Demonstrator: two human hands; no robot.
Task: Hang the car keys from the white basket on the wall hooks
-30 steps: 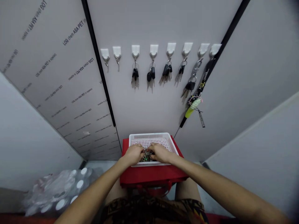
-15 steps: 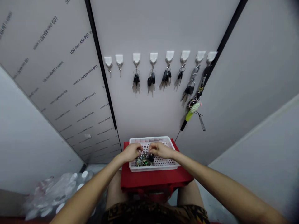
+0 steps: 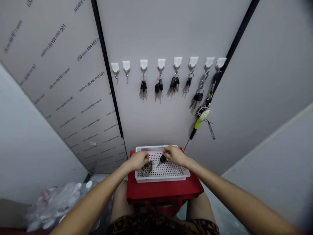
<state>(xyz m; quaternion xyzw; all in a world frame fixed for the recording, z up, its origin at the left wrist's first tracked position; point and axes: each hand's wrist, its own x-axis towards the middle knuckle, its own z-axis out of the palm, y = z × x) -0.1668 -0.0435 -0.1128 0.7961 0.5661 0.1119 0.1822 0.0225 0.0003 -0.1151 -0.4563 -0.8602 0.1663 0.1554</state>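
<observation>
A white perforated plastic basket rests on a red box-like bag over my lap. Over the basket's left half, my left hand is closed on a metal-coloured bunch of keys, which dangles under the fingers. Farther right, my right hand pinches a set of black-headed keys that hangs blade-down and to the left above the basket floor. The two bunches are apart. Whether the lower bunch touches the basket floor, I cannot tell.
On the panel ahead is a row of white adhesive hooks. Several carry key sets; the two leftmost carry nothing. A lanyard with a yellow-green piece hangs at the right. Plastic-wrapped bottles stand on the floor at lower left.
My right hand has moved right and slightly up with the black-headed keys, away from the other bunch. The metal-coloured bunch now hangs from my left hand. The view has tilted slightly.
</observation>
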